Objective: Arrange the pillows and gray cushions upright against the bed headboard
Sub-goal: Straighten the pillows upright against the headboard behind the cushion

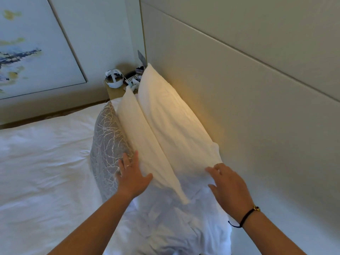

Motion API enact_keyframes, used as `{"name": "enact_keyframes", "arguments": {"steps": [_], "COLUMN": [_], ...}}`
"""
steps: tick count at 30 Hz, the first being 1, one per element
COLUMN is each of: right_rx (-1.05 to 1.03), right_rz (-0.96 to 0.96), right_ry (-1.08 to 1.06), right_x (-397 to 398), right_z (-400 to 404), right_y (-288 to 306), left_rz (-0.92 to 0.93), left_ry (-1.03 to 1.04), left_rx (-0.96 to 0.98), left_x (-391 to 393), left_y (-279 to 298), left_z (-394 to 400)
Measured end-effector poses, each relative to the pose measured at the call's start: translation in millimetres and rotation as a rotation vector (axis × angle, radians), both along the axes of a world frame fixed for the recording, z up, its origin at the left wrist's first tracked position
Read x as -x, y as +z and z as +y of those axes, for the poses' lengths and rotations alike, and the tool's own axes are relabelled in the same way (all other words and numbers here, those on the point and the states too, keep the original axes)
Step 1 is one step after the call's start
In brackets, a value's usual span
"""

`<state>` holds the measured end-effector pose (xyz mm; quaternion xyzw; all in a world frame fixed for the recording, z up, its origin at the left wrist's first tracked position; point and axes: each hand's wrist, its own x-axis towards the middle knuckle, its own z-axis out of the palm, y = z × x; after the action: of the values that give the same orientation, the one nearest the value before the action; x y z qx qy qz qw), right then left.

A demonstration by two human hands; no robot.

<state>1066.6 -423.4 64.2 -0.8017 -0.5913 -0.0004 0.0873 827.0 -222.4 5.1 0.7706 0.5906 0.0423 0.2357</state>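
Where the two bare forearms reach in from the lower edge, a rumpled white pillow [176, 223] lies nearest, its crumpled cloth filling the space between the arms. The right hand [230, 188] rests flat on the white fabric at the near end of the rear pillow [176, 126], fingers spread and straight, pinching nothing; a dark cord bracelet [246, 216] circles its wrist. The left hand [133, 176] is likewise open, fingers fanned out, with its palm against the near end of the front pillow [136, 129] and its fingertips reaching onto the gray cushion [106, 144]; a ring [128, 165] shows on one finger.

Beyond the hands, the two white pillows stand on edge, one behind the other. The rear pillow leans directly against the pale padded headboard [239, 89], and the front pillow presses against it with only a narrow crease between them. The gray cushion, patterned with pale branching lines, stands upright against the front pillow on the side away from the headboard. To the left of the cushion spreads the white bed sheet [42, 162], lightly wrinkled.

Farther on, past the pillows' far ends, a small bedside table [114, 92] carries a white headset-like device [114, 78] and several small items too blurred to name. A large framed painting [31, 46] with blue and yellow patches hangs on the wall at the upper left.
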Motion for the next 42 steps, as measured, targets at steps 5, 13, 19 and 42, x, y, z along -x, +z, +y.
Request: {"name": "enact_keyframes", "arguments": {"steps": [5,13,19,42], "right_rx": [0.115,0.036,0.083,0.007], "right_rz": [0.040,0.178,0.201,0.946], "right_ry": [-0.245,-0.229,-0.273,-1.871], "right_x": [-30,-54,-52,276], "right_z": [-11,-45,-46,-388], "right_y": [-5,-25,-25,-51], "left_rz": [0.065,0.054,0.066,0.099], "left_ry": [-0.170,-0.213,-0.277,-1.583], "left_rx": [-0.109,0.092,0.061,0.519], "left_x": [-44,-68,-71,-99], "left_y": [4,-5,5,-84], "left_z": [-45,-68,-78,-279]}}
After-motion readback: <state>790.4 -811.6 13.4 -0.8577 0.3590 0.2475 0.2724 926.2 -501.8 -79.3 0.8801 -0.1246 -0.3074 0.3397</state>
